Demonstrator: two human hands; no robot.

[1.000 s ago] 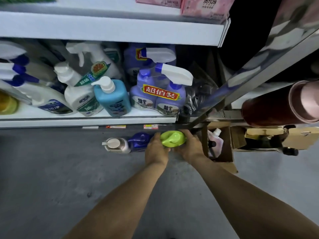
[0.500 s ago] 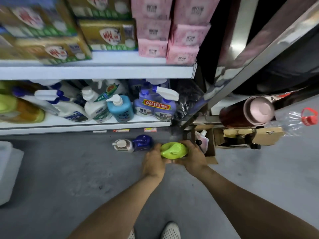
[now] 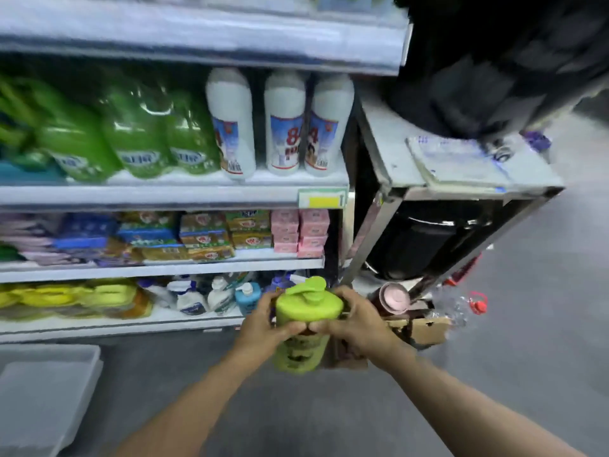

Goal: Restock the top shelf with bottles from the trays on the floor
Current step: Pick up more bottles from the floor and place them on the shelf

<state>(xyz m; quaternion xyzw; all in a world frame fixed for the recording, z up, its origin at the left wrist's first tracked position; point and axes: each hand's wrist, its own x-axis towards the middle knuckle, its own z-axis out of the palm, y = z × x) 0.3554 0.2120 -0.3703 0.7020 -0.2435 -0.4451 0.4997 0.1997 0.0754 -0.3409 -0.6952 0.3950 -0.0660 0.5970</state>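
Both hands have come up off the floor — the left hand [image 3: 263, 328] and right hand [image 3: 359, 321] each wrap a grip round the green pump bottle [image 3: 306, 328], now held upright at waist height instead of down by the lowest shelf. So it's picked; placing remains. Behind it stand white bottles [image 3: 280, 123] on an upper shelf [image 3: 164, 194]. The top shelf is cut off above, and labels are too blurred to read.
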